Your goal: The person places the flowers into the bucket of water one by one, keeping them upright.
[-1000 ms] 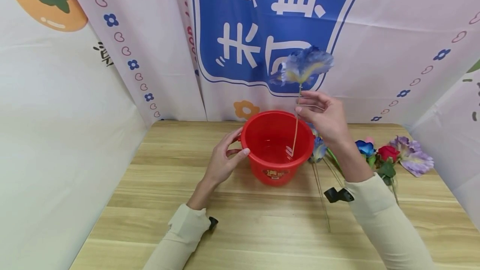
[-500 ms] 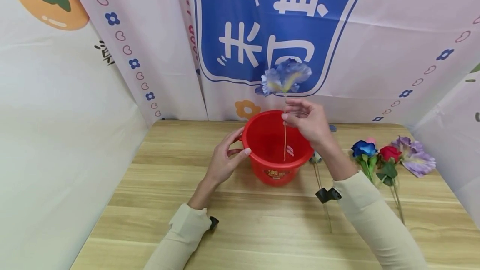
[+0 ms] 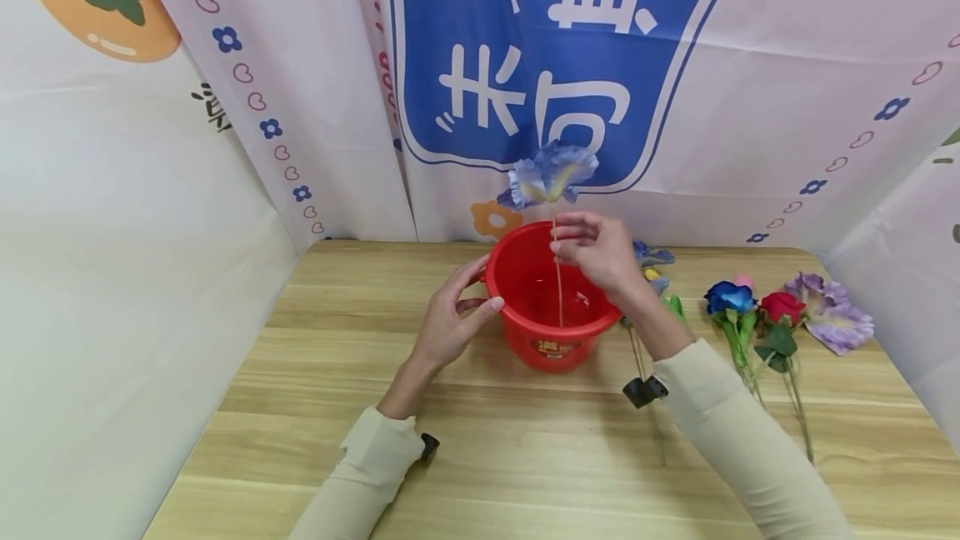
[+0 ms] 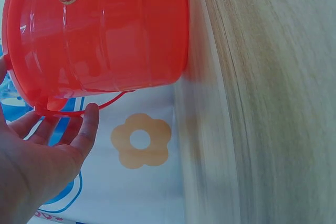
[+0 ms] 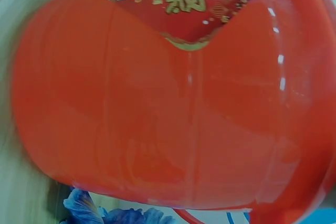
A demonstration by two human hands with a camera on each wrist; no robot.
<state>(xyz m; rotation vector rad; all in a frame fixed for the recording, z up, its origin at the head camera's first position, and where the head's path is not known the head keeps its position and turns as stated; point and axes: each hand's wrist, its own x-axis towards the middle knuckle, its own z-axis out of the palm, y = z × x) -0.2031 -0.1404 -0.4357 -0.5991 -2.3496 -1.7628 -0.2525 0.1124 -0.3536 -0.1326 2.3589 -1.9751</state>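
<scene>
A red plastic bucket [image 3: 551,352] stands upright on the wooden table. My left hand [image 3: 448,319] grips its left rim, thumb over the front edge. In the left wrist view the fingers of this hand [image 4: 44,163] curl by the bucket's thin handle [image 4: 107,102]. Above the opening, my right hand [image 3: 598,252] pinches the thin stem of a blue artificial iris [image 3: 551,175]. The bloom is up, and the stem's lower end is inside the bucket. The right wrist view is filled by the bucket's side [image 5: 152,108] and label [image 5: 191,9]; the right hand is out of that view.
Right of the bucket lie more blue irises [image 3: 651,257], partly hidden by the right arm. Farther right are a blue rose [image 3: 729,297], a red rose [image 3: 782,307] and a purple flower [image 3: 840,325]. A printed cloth [image 3: 337,107] hangs behind the table [image 3: 300,357].
My right hand has moved left and down with the iris, bringing the stem to the bucket's middle and lower into it. The left hand has stayed on the rim.
</scene>
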